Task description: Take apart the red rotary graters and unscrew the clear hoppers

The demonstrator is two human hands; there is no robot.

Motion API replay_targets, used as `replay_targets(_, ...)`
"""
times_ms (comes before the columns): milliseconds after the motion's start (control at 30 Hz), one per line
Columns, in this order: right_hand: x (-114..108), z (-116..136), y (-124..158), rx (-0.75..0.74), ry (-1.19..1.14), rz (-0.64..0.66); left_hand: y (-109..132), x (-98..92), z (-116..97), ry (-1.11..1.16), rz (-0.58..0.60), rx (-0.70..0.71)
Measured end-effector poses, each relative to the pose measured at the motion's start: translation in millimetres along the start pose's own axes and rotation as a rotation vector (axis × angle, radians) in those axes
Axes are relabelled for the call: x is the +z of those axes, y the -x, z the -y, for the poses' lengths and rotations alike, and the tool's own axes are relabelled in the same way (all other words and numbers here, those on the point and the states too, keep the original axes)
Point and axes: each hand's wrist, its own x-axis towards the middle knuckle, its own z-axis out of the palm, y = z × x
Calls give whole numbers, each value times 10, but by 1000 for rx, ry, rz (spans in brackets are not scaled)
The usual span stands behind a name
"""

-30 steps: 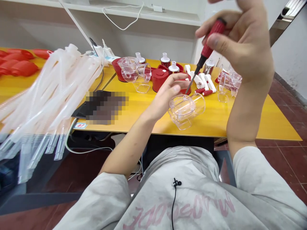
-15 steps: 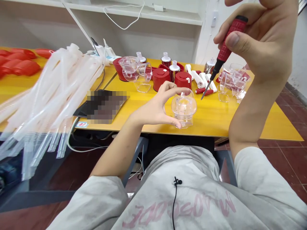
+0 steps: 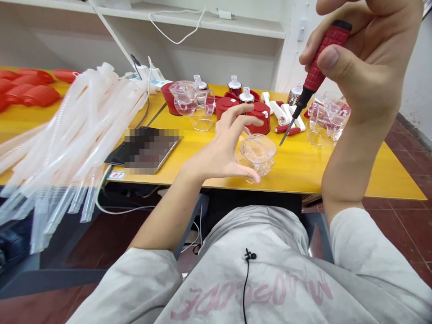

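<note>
My right hand (image 3: 374, 67) is raised at the upper right, closed round the red handle of a screwdriver (image 3: 315, 67). The black shaft slants down and left, its tip above the table beside a clear plastic cup-like part (image 3: 259, 150). That part stands near the table's front edge with its wide rounded rim facing up toward me. On its left side is my left hand (image 3: 224, 150), thumb and fingers spread apart in a curve. The thumb tip lies close to the part's lower front; whether it touches cannot be made out.
Behind stand red round housings (image 3: 258, 118), white-topped metal cylinders (image 3: 246, 95), white handles (image 3: 278, 112) and more clear parts (image 3: 194, 101). A dark flat device (image 3: 148, 148) lies left, near a heap of translucent tubes (image 3: 70, 135). Red pieces (image 3: 32, 92) lie far left.
The clear part has turned, its wide rim now facing more upward. My left hand's fingers have lifted and spread away from it. The screwdriver has shifted slightly left.
</note>
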Motion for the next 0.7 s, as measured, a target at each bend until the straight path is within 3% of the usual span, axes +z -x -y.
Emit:
replay_targets(167, 106, -75, -15, -35, -8, -8, 6, -100, -92, 31, 148, 30)
replay_targets(433, 161, -181, 0, 44, 57, 70, -13, -98, -219, -91, 26, -161)
replay_targets(700, 154, -251, -7, 84, 141, 110, -26, -103, -278, -85, 71, -157)
